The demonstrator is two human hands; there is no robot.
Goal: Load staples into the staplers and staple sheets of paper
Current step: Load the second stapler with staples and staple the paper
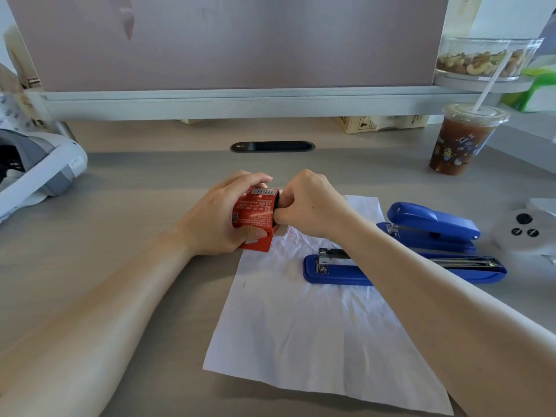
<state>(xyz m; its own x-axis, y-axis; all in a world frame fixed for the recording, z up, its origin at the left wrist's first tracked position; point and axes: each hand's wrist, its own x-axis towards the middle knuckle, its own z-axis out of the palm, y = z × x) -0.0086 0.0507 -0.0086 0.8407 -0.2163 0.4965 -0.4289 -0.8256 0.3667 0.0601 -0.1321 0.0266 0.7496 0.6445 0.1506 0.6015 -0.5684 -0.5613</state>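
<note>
We see the left hand (216,218) wrapped around a red box of staples (255,218). The thumb is underneath and the fingers are curled over the top. The box is held just above the far left corner of the white sheet of paper (301,326), which is a bit crumpled and lies on the grey desk (135,182).

The right hand (313,206) is at the right end of the box. Its fingers are bent and pinch that end (we cannot tell what is between them, it is too dark).

A blue stapler (340,273) lies opened out flat, partly on the right edge of the paper. Its shiny metal track shows, and the right arm crosses over it. A second blue stapler (433,224) sits closed just behind it.

Far back on the right stands a plastic cup of brown iced drink (460,142) with a straw. Above it is a clear tub of nuts (481,60).
</note>
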